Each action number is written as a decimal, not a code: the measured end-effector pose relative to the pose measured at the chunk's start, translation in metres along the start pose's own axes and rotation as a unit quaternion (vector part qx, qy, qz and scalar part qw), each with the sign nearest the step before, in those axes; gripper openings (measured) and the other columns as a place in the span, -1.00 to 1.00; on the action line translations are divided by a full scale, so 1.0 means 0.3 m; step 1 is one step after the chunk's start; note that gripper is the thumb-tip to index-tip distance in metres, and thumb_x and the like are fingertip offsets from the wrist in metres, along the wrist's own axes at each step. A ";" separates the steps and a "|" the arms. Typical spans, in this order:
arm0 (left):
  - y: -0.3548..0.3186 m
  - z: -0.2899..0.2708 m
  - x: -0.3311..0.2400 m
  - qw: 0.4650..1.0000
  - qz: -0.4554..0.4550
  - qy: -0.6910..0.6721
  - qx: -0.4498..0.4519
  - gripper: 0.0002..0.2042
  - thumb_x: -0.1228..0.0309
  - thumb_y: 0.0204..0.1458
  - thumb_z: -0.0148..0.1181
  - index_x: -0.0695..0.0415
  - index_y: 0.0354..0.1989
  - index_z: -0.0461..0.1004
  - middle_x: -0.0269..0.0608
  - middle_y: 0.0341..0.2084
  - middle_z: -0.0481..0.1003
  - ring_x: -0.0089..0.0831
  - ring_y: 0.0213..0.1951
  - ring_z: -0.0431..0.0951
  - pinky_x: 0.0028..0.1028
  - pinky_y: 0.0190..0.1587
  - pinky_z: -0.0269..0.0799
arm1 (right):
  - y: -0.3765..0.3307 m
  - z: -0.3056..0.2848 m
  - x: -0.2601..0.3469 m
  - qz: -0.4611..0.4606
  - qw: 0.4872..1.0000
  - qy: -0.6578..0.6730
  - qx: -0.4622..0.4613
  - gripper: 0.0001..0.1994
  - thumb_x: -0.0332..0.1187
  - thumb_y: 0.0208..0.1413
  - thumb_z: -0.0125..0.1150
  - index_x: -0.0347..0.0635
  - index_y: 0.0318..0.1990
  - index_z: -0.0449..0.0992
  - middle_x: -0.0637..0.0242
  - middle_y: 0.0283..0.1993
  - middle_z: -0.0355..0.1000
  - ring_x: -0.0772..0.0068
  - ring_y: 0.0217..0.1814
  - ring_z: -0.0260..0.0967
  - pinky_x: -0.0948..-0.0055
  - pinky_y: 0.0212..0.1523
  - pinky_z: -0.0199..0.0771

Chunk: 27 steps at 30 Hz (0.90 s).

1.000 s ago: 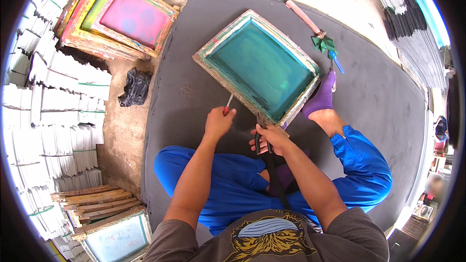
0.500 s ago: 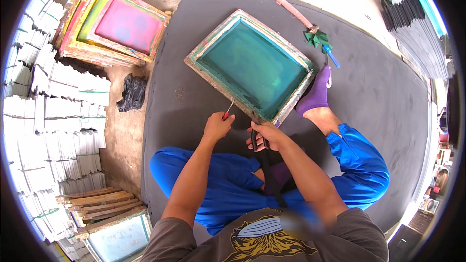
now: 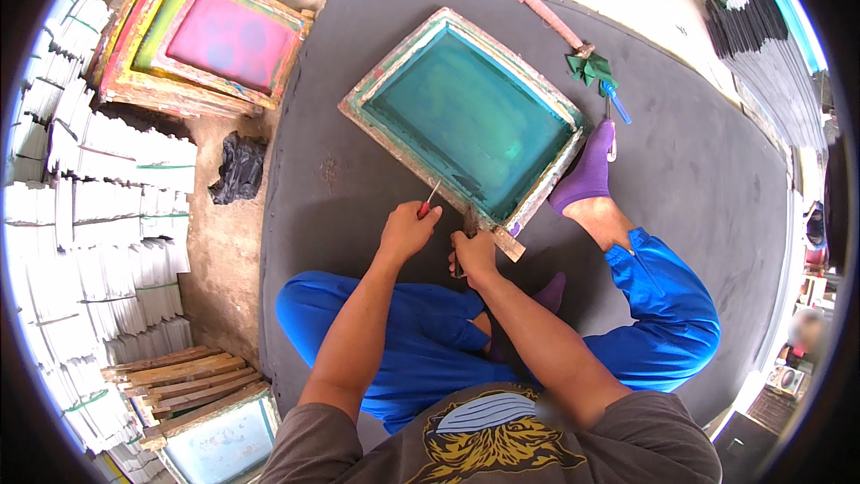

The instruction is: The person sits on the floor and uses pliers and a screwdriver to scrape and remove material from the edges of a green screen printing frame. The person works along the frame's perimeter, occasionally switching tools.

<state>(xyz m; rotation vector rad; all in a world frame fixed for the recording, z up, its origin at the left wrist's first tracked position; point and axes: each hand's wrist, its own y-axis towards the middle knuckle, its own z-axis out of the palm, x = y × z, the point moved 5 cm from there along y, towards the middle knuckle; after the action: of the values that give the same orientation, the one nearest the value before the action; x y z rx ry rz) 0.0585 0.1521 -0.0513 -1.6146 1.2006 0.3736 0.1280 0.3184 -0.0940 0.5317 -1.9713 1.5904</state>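
A screen-printing frame (image 3: 394, 161) with wooden edges and teal-green mesh lies tilted on the dark mat in front of me. My left hand (image 3: 409, 231) is closed around a small red-handled screwdriver (image 3: 424, 209), its thin metal shaft pointing at the frame's near edge. Beside it, my right hand (image 3: 475, 255) grips pliers (image 3: 460, 267) with dark handles, mostly covered by my fingers. Their jaws are at the frame's near corner and hard to make out. A wooden end (image 3: 510, 246) sticks out just right of that hand.
Beyond my purple-socked foot (image 3: 587, 170) lie a pink roll (image 3: 548, 18), green cloth (image 3: 589, 69) and a blue-handled tool (image 3: 617, 105). Colourful frames (image 3: 235, 36) are stacked far left, near a black plastic bag (image 3: 240, 168) and white bundles (image 3: 98, 242). Another frame (image 3: 219, 444) stands lower left.
My right hand has turned and moved slightly left, its fingers tighter round the pliers. The wooden end now shows beside it. A black strip below that hand is no longer visible. The left hand has shifted slightly.
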 end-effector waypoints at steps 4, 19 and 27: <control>0.018 -0.003 0.010 1.000 0.018 0.000 -0.017 -0.56 0.08 0.20 0.24 0.25 -0.51 0.51 -0.12 -0.67 0.55 -0.27 -0.60 0.60 -0.26 -0.45 0.46 | 0.027 0.005 -0.019 -0.098 0.981 -0.146 -0.087 -0.74 -0.32 0.18 0.21 -0.40 -0.41 0.46 0.15 -0.61 0.47 0.28 -0.69 0.47 0.30 -0.69 0.44; 0.065 -0.259 0.191 0.923 -0.143 -0.333 -0.128 -0.74 0.27 0.11 0.43 0.24 -0.24 0.63 -0.29 -0.55 0.54 -0.54 -0.74 0.34 -0.46 -0.69 0.22 | -0.062 0.348 0.140 -0.057 0.931 -0.168 0.318 -0.58 0.01 0.40 0.14 -0.25 -0.13 0.54 0.26 -0.35 0.58 0.44 -0.40 0.57 0.42 -0.44 0.47; 0.078 -0.333 0.210 0.904 -0.010 -0.167 -0.393 -0.69 0.28 0.09 0.44 0.30 -0.16 0.63 -0.29 -0.45 0.58 -0.57 -0.58 0.46 -0.51 -0.61 0.35 | -0.063 0.184 0.100 0.037 0.951 -0.051 0.302 -0.51 0.11 0.38 0.11 -0.22 -0.05 0.50 0.25 -0.25 0.57 0.39 -0.28 0.56 0.38 -0.38 0.46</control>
<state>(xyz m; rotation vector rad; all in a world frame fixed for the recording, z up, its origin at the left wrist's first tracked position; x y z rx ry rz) 0.0361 0.0351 -0.0693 -2.1130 0.7938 1.1858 0.1072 0.2613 -0.0689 0.7905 -1.5583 2.2615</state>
